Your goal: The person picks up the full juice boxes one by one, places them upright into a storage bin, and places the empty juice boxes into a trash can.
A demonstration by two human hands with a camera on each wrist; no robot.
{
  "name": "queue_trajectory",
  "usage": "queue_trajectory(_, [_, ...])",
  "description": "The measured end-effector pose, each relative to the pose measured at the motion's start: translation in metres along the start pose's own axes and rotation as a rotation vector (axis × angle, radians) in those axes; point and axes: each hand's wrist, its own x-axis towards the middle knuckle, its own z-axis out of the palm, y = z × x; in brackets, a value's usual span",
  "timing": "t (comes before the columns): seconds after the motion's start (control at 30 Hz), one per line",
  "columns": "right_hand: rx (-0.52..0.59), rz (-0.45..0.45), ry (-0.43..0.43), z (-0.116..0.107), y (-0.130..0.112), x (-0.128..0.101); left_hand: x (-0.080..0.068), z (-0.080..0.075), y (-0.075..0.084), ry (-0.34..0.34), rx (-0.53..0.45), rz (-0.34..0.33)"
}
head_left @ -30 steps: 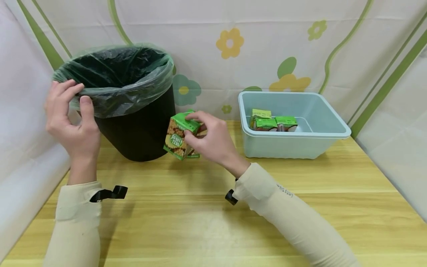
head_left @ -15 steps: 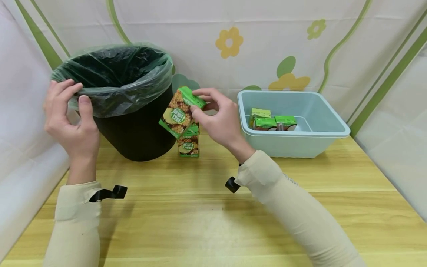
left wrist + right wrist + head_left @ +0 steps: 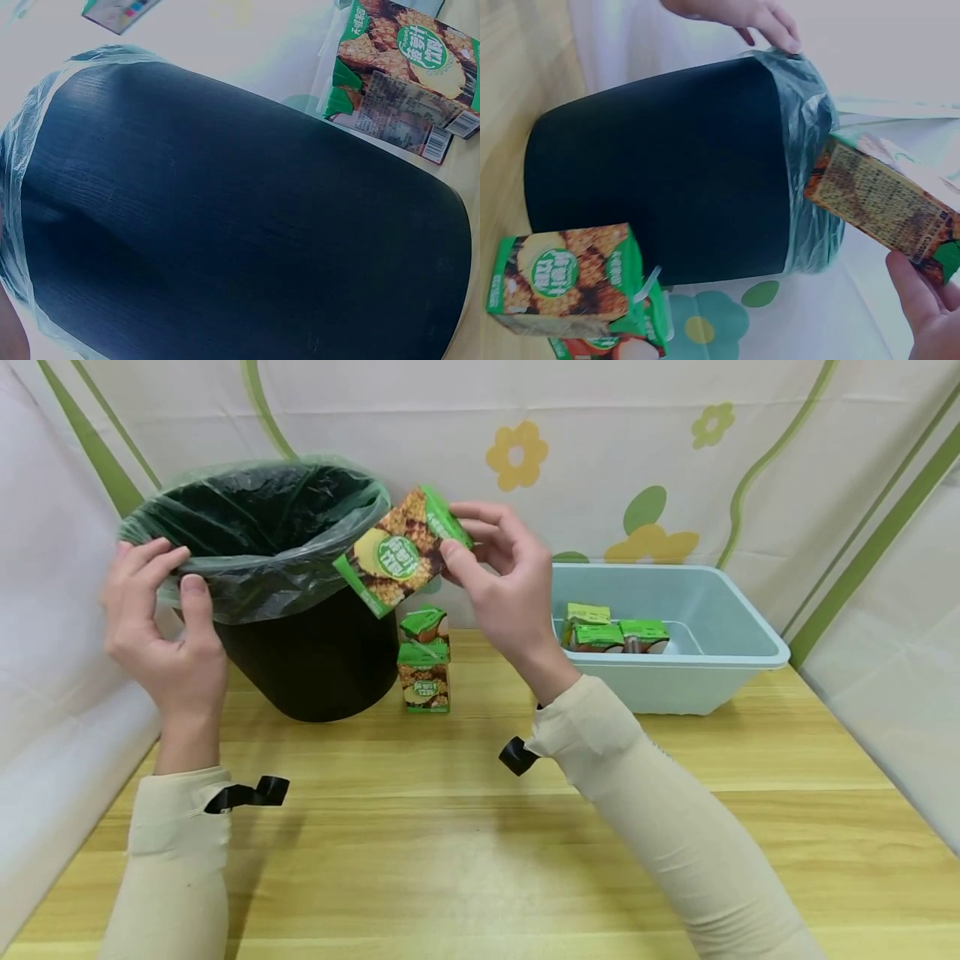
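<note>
In the head view my left hand (image 3: pixel 167 635) grips the near left rim of a black trash bin (image 3: pixel 315 668), fingers at the edge and thumb outside. A translucent green bag (image 3: pixel 277 581) lines the bin and folds over its rim. My right hand (image 3: pixel 510 589) pinches a pineapple juice box (image 3: pixel 401 552) by its green top end. The box is tilted, its bottom corner overlapping the bag's right edge. Below it, a second juice box (image 3: pixel 423 681) with a straw stands on the table beside the bin. Another juice box (image 3: pixel 426 622) shows behind that one, partly hidden.
A light blue plastic tub (image 3: pixel 637 685) stands to the right, with several small green-topped cartons (image 3: pixel 621 637) inside. The wooden table (image 3: pixel 480 843) runs up to a white flower-print cloth (image 3: pixel 585 460) at the back. White cloth also hangs on both sides.
My right hand has lifted the juice box off the table, up toward the bin's right rim, uncovering the boxes behind it. My left hand stays on the rim.
</note>
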Motion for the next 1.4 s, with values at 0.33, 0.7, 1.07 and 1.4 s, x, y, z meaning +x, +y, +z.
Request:
queue_trajectory(0.33, [0.104, -0.017, 0.081, 0.028, -0.014, 0.011, 0.001, -0.003, -0.001, -0.002, 0.006, -0.010])
queue_trajectory(0.7, [0.000, -0.082, 0.026, 0.062, -0.019, 0.027, 0.002, -0.001, -0.001, 0.004, -0.008, -0.004])
queue_trajectory(1.07, [-0.228, -0.049, -0.110, 0.090, -0.013, 0.033, 0.001, 0.003, -0.001, 0.008, -0.015, 0.001])
queue_trajectory(1.4, [-0.514, -0.091, -0.215, 0.104, 0.005, 0.046, 0.002, 0.001, 0.000, 0.012, -0.013, -0.009])
